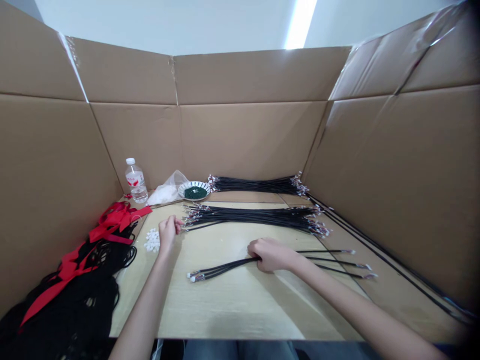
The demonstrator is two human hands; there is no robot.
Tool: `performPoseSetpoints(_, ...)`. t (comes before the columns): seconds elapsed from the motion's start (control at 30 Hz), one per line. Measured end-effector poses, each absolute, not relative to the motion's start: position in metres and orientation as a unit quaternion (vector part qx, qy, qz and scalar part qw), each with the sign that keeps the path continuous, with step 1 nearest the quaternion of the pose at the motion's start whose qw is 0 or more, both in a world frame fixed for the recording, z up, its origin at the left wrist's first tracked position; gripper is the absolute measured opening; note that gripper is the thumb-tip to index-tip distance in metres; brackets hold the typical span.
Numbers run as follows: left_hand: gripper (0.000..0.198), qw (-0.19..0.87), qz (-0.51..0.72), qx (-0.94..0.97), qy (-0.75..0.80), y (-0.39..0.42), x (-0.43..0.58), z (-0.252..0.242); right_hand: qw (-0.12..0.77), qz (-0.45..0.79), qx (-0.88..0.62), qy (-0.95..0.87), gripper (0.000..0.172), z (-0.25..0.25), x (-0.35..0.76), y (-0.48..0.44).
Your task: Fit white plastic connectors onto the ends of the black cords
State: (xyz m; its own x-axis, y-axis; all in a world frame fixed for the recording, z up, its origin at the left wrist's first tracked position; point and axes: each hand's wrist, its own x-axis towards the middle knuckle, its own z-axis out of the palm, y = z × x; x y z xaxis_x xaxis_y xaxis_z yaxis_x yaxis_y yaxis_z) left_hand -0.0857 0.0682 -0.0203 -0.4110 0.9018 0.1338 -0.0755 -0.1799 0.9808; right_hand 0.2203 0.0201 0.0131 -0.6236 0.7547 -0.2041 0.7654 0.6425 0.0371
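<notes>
Left hand [168, 232] pinched, right hand [272, 254] curled palm-down

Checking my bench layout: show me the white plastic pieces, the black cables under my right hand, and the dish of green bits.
White plastic pieces [152, 240]: head view, middle of the pile.
Black cables [225, 268]: head view, on the strands left of the right hand [273, 254].
Dish [182, 190]: head view, on its left rim.

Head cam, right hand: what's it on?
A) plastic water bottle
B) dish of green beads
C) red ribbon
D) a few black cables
D. The right hand closes over a few black cables, which run out from under it on both sides to connector ends.
</notes>
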Motion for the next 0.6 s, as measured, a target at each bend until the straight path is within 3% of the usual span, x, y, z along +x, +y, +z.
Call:
performPoseSetpoints(0.17,0.032,0.388,0.648,0.402,0.518,0.068,-0.085,-0.021,0.123,-0.024,0.421,0.899,0.02,0.014,0.22,0.026)
performPoseSetpoints(0.6,0.033,0.402,0.628,0.425,0.513,0.061,-0.081,-0.014,0.105,0.01,0.447,0.888,0.029,0.029,0.218,0.023)
